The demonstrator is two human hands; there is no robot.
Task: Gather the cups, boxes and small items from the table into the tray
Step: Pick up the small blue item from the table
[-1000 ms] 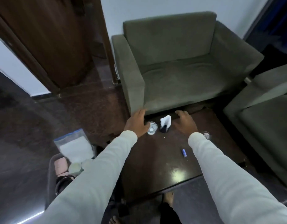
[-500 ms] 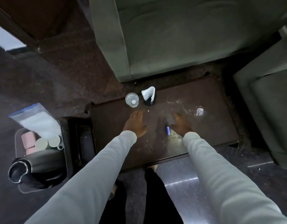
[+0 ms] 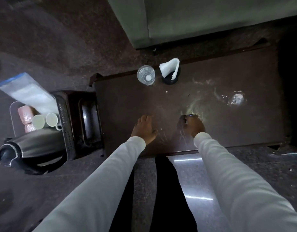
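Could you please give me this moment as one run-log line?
phase: picking small item | right hand: closing on small blue item | left hand: flat on table | glass: still on table

Your sleeves (image 3: 101, 178) read pale grey-white, plain, no pattern. Table (image 3: 219, 124): dark brown, with whitish scuff streaks. Drinking glass (image 3: 146, 77), far edge: clear. Napkin (image 3: 169, 67): white, in a black holder (image 3: 169, 79). Tray (image 3: 65, 121), left: dark, perforated dot pattern on its wall. In it: two pale green-white cups (image 3: 44, 121), pink packets (image 3: 25, 113), a clear bag (image 3: 25, 92) with blue strip, a silver-and-black kettle (image 3: 32, 151). Armchair (image 3: 194, 17): grey-green.
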